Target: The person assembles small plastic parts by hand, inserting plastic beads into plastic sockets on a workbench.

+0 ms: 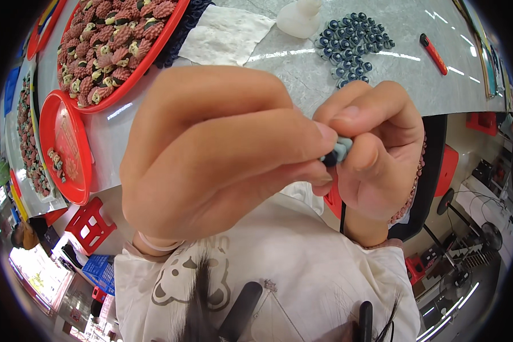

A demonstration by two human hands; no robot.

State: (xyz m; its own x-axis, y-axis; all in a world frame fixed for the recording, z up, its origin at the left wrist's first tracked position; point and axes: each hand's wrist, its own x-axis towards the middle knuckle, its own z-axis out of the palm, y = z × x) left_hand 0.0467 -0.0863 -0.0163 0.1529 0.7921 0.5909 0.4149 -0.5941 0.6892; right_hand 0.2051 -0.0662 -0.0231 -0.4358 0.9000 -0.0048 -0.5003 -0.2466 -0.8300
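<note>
While pinched, small piece (pixel 337 151) between both hands' fingers (pixel 302 137)

Red trays (pixel 68 142) hold pink-and-cream pieces (pixel 111 40); the pinched bead (pixel 337 151) looks grey-blue, perhaps dark-tipped.

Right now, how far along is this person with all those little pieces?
Done, by the look of it: a big red tray heaped with finished reddish pieces. In hand: the left hand and right hand pinch one small blue-grey piece between fingertips. Left, seemingly: a cluster of blue-grey pieces on the table.
</note>
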